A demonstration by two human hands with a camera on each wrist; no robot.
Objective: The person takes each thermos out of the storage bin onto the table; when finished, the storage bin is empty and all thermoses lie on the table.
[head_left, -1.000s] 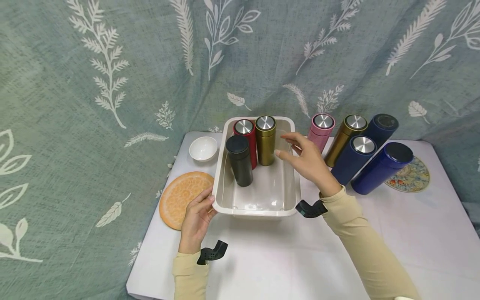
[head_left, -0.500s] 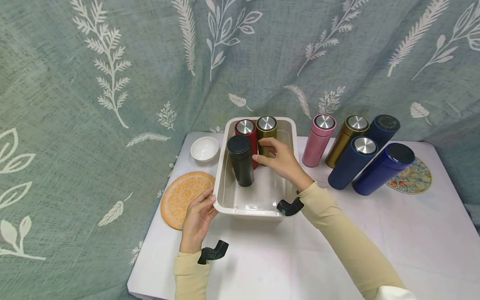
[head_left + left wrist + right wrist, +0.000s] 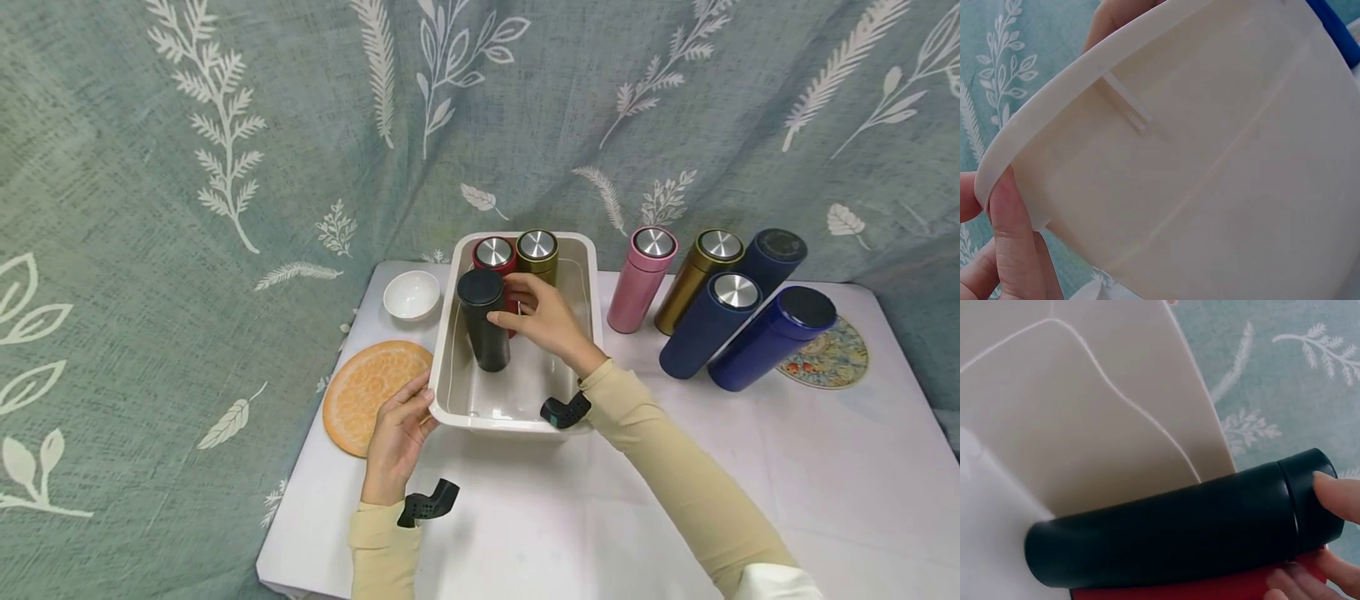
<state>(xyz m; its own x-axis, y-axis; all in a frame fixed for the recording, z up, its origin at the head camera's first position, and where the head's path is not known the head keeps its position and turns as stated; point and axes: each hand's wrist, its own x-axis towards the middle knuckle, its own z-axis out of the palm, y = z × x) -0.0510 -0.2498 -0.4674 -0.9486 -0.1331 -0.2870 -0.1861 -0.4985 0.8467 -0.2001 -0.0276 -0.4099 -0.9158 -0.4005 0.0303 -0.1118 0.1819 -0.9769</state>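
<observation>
- The right hand (image 3: 546,321) is reaching into the tub (image 3: 585,275); its fingers are curling round the top of the black flask (image 3: 483,321), thumb on the near side; in the right wrist view a fingertip (image 3: 1338,497) is touching the black flask's cap.
- The black flask is standing upright in the tub, near its left wall; the red flask (image 3: 495,254) and the gold flask (image 3: 537,250) are standing just behind it, at the far end.
- The left hand (image 3: 397,437) is holding the tub's near left corner; its fingers are pressing together against the rim and the wall.
- The tub is sitting on the white table (image 3: 675,500).
- A white bowl (image 3: 411,295) and an orange mat (image 3: 367,392) are lying to the left of the tub.
- A pink flask (image 3: 641,279), another gold one and three blue ones are standing to the right.
</observation>
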